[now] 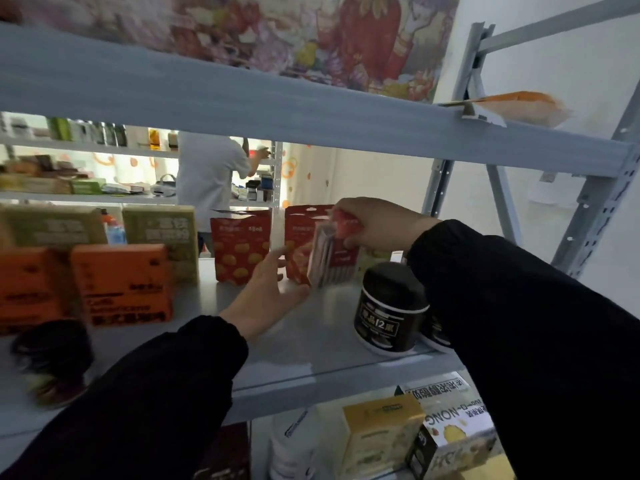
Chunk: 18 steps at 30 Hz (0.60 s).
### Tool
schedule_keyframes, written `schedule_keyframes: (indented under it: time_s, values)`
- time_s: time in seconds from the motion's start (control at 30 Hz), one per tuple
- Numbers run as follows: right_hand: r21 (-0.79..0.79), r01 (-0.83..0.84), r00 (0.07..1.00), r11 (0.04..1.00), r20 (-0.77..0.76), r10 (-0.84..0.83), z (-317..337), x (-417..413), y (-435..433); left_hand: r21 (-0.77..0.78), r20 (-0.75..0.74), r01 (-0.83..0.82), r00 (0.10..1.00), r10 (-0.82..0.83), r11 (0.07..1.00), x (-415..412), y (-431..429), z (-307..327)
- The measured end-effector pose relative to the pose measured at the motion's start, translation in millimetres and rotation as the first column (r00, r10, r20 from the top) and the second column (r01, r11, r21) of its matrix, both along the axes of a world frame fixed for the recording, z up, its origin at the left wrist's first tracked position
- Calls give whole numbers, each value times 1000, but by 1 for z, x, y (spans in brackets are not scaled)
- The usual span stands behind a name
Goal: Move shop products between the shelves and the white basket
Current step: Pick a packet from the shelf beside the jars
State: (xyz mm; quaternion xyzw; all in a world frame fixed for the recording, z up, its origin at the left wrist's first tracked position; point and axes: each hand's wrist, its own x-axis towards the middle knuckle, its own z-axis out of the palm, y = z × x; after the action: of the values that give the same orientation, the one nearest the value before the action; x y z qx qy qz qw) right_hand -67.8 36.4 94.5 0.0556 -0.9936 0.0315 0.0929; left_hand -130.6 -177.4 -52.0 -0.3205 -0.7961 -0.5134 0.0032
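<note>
Right hand (pixel 363 226) is up behind the black jar (pixel 389 306), fingers curled over the top edge of a red pouch (pixel 323 261), pinching it vs the thumb. Pouch hangs tilted, nearly edge-on to us, bottom down by the shelf (pixel 311 341) deck just left of the jar; can't tell if it's touching. Left hand (pixel 268 289) is further left of the jar, fingers straight and spread, holding nothing, fingertips right beside the pouch's lower corner. Two standing pouches sit behind-left of the jar: one (pixel 240 247) well left, one (pixel 298 233) directly behind the held pkt. White basket isn't in view. Could be setting down or lifting off, can't say which. Either way, my read: keep the top pinch firm, let the left palm steady the bottom so it doesn't swing into the neighbours, square it upright, and keep that right sleeve off the jar.
</note>
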Motion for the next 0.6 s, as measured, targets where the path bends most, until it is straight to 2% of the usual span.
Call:
schedule_keyframes:
  time_s: [0.13, 0.23, 0.3, 0.4, 0.53, 0.6]
  values:
    - [-124, -57, 998, 991, 2, 58, -20, -9, -47, 169, 186, -60, 982, 28, 984, -7, -23, -11]
    - [-355, -65, 998, 933, -47, 52, -47, -17, -65, 213, 169, -138, 980, 103, 967, -4, -35, -16]
    - [-590, -70, 992, 805, -127, -6, -67, -21, -75, 216, 143, -168, 980, 139, 962, -4, -41, -18]
    - [-858, -60, 980, 510, -147, -132, -108, -26, -90, 293, 215, -165, 971, 104, 942, -4, -43, -16]
    - [-965, 1, 984, 263, -46, -172, -168, -30, -109, 362, 342, -149, 940, 18, 920, -12, -41, -23]
    - [-968, -34, 978, 248, -83, -193, -181, -29, -112, 376, 368, -121, 929, -29, 919, -17, -40, -28]
